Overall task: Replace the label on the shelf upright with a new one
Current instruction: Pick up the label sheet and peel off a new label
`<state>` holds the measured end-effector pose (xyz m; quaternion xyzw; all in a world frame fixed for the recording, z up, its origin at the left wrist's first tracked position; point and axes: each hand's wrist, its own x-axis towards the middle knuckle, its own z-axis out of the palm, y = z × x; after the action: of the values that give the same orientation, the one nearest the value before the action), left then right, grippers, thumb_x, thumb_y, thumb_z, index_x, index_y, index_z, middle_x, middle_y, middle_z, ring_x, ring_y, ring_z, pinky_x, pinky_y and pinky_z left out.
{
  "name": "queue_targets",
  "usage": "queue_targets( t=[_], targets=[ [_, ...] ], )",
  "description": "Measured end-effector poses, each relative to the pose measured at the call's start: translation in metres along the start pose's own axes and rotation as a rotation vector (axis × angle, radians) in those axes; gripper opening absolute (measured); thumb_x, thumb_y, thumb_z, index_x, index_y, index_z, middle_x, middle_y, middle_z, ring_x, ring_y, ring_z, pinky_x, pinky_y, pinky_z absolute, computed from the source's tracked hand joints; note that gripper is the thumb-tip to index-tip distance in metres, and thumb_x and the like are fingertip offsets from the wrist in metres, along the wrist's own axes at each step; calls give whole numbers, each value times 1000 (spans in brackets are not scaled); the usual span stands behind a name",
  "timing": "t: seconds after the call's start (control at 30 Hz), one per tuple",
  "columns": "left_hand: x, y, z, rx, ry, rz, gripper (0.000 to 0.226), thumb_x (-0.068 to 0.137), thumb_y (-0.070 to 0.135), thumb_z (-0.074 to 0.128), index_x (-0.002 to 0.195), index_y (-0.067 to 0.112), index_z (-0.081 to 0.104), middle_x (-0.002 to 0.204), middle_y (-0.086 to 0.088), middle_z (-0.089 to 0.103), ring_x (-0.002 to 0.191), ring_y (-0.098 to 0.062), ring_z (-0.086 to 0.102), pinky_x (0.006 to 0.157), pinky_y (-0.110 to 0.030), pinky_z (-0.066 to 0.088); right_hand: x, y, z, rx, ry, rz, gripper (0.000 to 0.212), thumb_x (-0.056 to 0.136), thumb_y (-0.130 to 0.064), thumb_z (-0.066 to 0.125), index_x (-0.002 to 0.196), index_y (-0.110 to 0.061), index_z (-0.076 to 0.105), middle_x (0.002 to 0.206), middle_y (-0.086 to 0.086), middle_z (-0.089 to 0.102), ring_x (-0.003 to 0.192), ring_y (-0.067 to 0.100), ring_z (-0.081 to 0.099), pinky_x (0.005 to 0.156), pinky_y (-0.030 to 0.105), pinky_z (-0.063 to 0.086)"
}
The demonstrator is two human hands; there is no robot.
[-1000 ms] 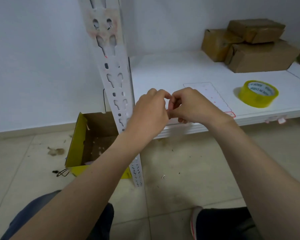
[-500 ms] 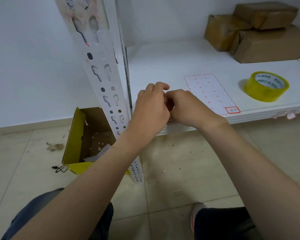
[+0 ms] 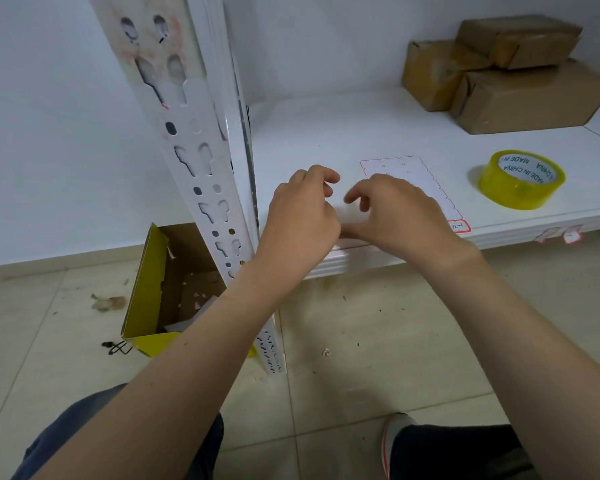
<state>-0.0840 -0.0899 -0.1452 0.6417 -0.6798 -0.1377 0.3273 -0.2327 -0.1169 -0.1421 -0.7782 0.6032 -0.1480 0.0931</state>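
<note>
Floor: pale tiles with crumbs and bits of paper scattered about. I see plenty of free room here to the right of the post's foot.

Shelf: a white board whose front lip runs left to right just under my hands. The middle of the board, between the post and the boxes, is open.

Shelf upright: a white perforated post at the shelf's left front corner. It leans across my view, with pinkish residue smeared round its upper keyholes.

Cardboard boxes: three taped brown cartons, all closed, stacked at the back right of the shelf. I cannot see their contents.

Yellow carton: it sits on the floor, left of and behind the upright, with its top open. White paper scraps lie inside.

Left hand: it is above the shelf's front edge, just right of the upright. The fingers are curled, and I cannot tell whether they pinch anything.

Right hand: it is close beside the left with a small gap between them. The fingers are curled and the thumb reaches towards the left hand, but any grip is unclear to me.

Tape roll: yellow and lying flat near the front edge, well right of my hands.

Label sheet: a white backing lying flat on the shelf, partly under my right hand.

Label: red-bordered, at the sheet's near right corner by the shelf edge.
</note>
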Motion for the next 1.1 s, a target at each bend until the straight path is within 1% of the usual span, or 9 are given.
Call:
queue_targets(
  t=[0.17, 0.33, 0.5, 0.63, 0.73, 0.8, 0.9, 1.0, 1.1],
  targets=[
    [-4, 8, 6, -54, -32, 11, 42, 94, 4, 44, 126, 25, 60, 116, 6, 65, 115, -18, 58, 98, -36, 50, -10, 40, -14, -265, -167, 90, 90, 60, -86, 73, 131, -34, 56, 129, -2, 60, 126, 32, 39, 93, 46, 37],
    [-7, 15, 13, -78, -68, -14, 35, 91, 18, 55, 124, 29, 59, 111, 12, 65, 113, -15, 57, 97, -31, 47, -16, 51, -19, -242, -149, 7, 52, 79, -37, 82, 124, -32, 56, 113, -3, 60, 113, 27, 42, 87, 37, 34],
    [-3, 22, 11, -203, -79, -124, 17, 92, 36, 58, 105, 30, 67, 89, 18, 67, 92, -5, 64, 88, -31, 53, -11, 54, -26, -104, -18, 47, 13, 85, -28, 68, 96, -32, 72, 101, -4, 69, 97, 25, 63, 79, 33, 53],
    [3, 33, 8, -548, -289, -361, 45, 97, 56, 47, 102, 20, 73, 91, 4, 78, 92, -24, 74, 84, -39, 61, -7, 45, -26, 101, 349, -44, 9, 91, -32, 67, 94, -28, 74, 92, -9, 75, 88, 20, 69, 75, 37, 58],
    [7, 36, 6, -1030, -446, -525, 62, 99, 58, 43, 115, 4, 69, 108, -14, 77, 103, -31, 74, 91, -42, 60, -8, 34, -24, 88, 433, -305, 7, 92, -27, 70, 96, -27, 75, 93, -12, 76, 86, 19, 64, 74, 40, 55],
    [9, 34, 5, -1236, -420, -509, 52, 102, 45, 48, 122, 1, 66, 119, -18, 73, 110, -31, 72, 96, -44, 57, -8, 31, -20, 54, 399, -437, 14, 92, -30, 66, 100, -24, 75, 101, -11, 75, 88, 22, 58, 77, 45, 52],
    [13, 31, 4, -1261, -257, -497, 33, 102, 21, 54, 122, -3, 65, 119, -24, 71, 107, -32, 73, 92, -42, 59, -7, 32, -17, 192, 391, -488, 24, 92, -39, 62, 105, -27, 78, 120, -13, 72, 107, 22, 56, 93, 44, 49],
    [17, 30, 1, -1245, -148, -524, 22, 100, 11, 55, 116, -1, 65, 114, -22, 73, 108, -37, 72, 88, -45, 61, -7, 30, -20, 397, 534, -349, 21, 94, -28, 66, 110, -23, 77, 125, -9, 71, 117, 20, 56, 102, 37, 47],
    [20, 28, -6, -1205, -77, -519, 19, 98, 11, 56, 114, 3, 63, 116, -21, 72, 102, -38, 74, 86, -47, 61, -6, 28, -32, 657, 440, 123, 33, 94, -31, 71, 126, -28, 63, 123, -10, 66, 108, 13, 62, 90, 28, 54]
  ],
)
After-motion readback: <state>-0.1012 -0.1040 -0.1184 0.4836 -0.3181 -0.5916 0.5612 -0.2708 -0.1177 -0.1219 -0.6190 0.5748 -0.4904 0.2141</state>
